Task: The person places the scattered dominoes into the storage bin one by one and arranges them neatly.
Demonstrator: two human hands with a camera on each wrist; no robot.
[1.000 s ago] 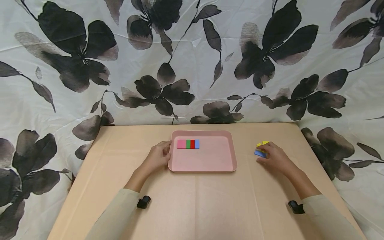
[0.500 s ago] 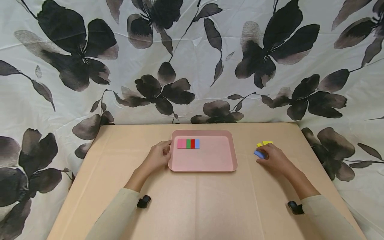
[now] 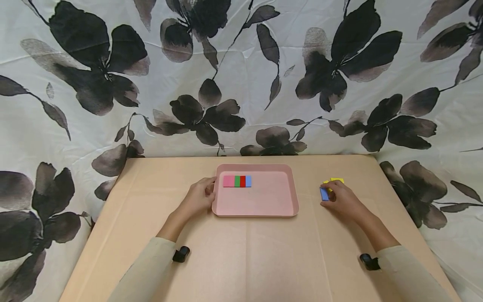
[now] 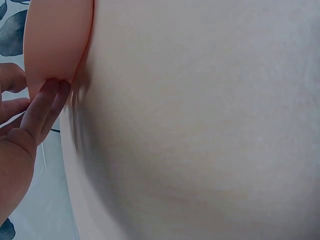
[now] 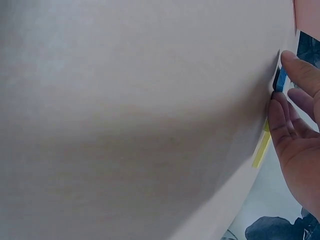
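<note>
A pink tray (image 3: 256, 205) lies on the table, a short row of coloured blocks near its upper left corner: pink (image 3: 228, 181), green (image 3: 237, 181), red (image 3: 242, 181) and light blue (image 3: 248, 181). At the tray's left rim is my left hand (image 3: 200, 195), its fingers (image 4: 40, 107) holding that edge in the left wrist view. To the right of the tray, my right hand (image 3: 344, 198) pinches a flat blue block (image 3: 324, 194) between thumb and fingers. Yellow blocks (image 3: 337, 180) lie just beyond this hand, partly hidden by it.
The wooden table (image 3: 264, 260) ends at a white cloth (image 3: 249, 105) with dark flowers, hanging behind and at both sides. A black wrist camera (image 3: 181, 254) sits on the left wrist, another black camera (image 3: 370, 261) on the right.
The blue block in my right hand has turned from lying sideways to nearly upright in the head view, and the right hand has shifted very slightly left. My left hand stays at the tray.
</note>
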